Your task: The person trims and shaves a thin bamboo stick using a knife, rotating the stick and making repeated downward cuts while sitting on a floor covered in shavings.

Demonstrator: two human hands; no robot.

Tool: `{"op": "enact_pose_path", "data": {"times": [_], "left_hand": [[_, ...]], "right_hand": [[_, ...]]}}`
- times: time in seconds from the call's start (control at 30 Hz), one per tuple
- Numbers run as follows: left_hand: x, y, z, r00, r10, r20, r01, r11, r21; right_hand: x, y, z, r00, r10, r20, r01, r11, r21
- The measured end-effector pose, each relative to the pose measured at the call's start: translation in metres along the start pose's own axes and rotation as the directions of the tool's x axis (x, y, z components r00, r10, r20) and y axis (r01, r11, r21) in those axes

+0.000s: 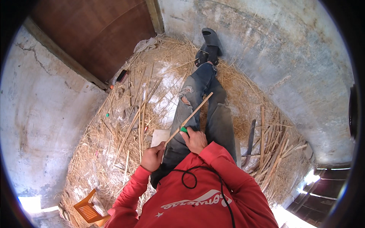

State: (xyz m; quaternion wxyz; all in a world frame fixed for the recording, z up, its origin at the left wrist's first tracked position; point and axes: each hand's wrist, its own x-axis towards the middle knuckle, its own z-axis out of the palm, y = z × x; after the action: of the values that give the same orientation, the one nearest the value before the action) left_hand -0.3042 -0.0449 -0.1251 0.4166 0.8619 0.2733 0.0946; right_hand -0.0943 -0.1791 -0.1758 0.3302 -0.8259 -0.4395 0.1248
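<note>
A thin, pale bamboo or wood strip [197, 109] slants across my legs, its far end up and to the right. My left hand [153, 156] is closed round its near end. Further along, my right hand [195, 141] is closed with a small green object [184, 130] at the thumb and fingers, pressed against the strip. Whether the green piece is a tool's handle or a cap, I cannot tell. My legs, in torn dark trousers [218, 117], lie stretched out beneath both hands.
A machete [249, 142] lies to my right beside a heap of split strips [272, 155]. Longer strips [142, 110] rest on the straw-covered floor at left. An orange plastic chair [89, 209] is at lower left. Walls [281, 49] and a brown door [95, 34] enclose the space.
</note>
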Motion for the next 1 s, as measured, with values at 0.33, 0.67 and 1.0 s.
{"op": "enact_pose_path", "data": {"times": [0.33, 0.67, 1.0], "left_hand": [[-0.068, -0.037, -0.054, 0.958, -0.281, 0.056, 0.271, 0.822, -0.501], [0.037, 0.004, 0.030, 0.993, -0.045, -0.109, 0.024, 0.982, -0.186], [-0.002, 0.014, 0.000, 0.995, 0.090, -0.046, -0.081, 0.982, 0.173]], "right_hand": [[0.035, 0.013, -0.042, 0.914, 0.259, -0.311, -0.074, 0.862, 0.502], [0.022, 0.000, -0.064, 0.997, 0.036, -0.068, -0.022, 0.981, 0.192], [0.051, 0.081, -0.064, 0.928, 0.356, -0.109, -0.332, 0.924, 0.190]]}}
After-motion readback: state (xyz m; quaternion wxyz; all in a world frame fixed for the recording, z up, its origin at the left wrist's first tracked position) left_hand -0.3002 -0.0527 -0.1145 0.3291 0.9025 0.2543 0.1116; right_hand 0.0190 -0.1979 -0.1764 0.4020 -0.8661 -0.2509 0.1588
